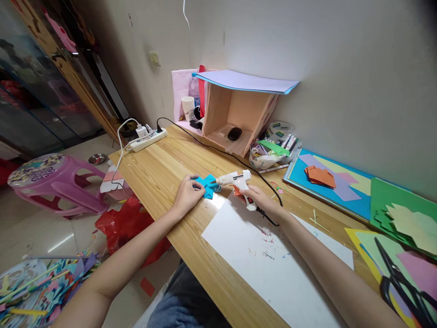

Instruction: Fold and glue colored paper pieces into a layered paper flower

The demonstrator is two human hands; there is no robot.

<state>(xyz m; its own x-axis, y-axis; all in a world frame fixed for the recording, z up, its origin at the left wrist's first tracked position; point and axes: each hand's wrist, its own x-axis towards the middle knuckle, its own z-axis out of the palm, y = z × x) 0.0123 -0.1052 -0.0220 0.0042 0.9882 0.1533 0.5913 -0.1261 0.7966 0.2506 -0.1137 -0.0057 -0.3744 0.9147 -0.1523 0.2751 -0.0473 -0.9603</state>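
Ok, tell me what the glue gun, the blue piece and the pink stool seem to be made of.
Glue gun: probably hard white plastic, judging by its smooth moulded body. Blue piece: likely matt paper, given its thin, crisp edges. Pink stool: apparently plastic with a slight sheen, its legs looking moulded.

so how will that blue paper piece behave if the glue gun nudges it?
Probably very light: the blue paper piece looks thin. Its free side may flex under the glue gun, since the left hand pinches only the other side. Flat and angular, so unlikely to roll.
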